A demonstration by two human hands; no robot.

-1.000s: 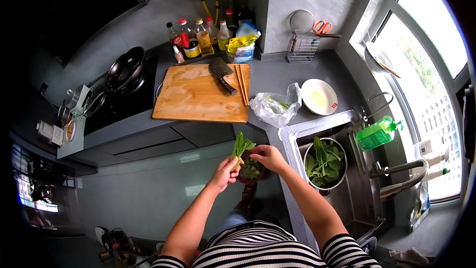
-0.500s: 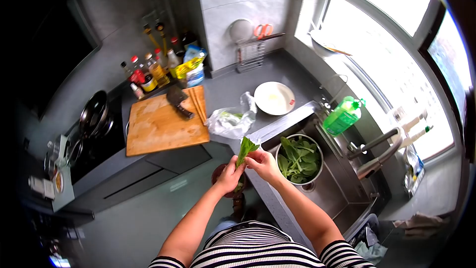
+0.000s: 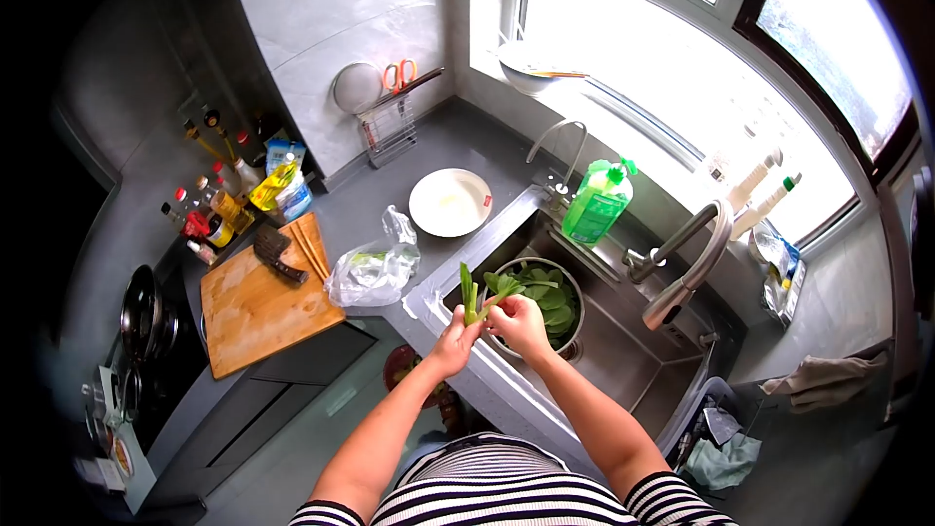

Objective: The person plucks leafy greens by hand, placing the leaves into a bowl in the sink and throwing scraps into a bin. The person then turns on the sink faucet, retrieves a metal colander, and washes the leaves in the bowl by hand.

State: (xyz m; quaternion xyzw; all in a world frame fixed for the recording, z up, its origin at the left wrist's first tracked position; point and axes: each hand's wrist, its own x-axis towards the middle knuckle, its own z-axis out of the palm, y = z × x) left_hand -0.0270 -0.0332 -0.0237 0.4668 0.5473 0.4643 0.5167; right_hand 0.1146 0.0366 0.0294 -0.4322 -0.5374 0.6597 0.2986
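The person wears a knitted-looking shirt (image 3: 497, 479) with horizontal bands of black and off-white, narrow and crowded toward its far edge, broader nearer the camera. Its left sleeve (image 3: 326, 514) and right sleeve (image 3: 674, 502) carry the same stripes and are short, leaving the left forearm (image 3: 388, 421) and right forearm (image 3: 596, 411) bare. The left hand (image 3: 452, 347) and right hand (image 3: 522, 327) are bare too. A small patch of blue cloth (image 3: 417, 454) shows beyond the shirt, too little to tell its cut.

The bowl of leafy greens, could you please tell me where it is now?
In the head view, the bowl is right of centre, in the left part of the sink, partly hidden by the right hand and below the green bottle.
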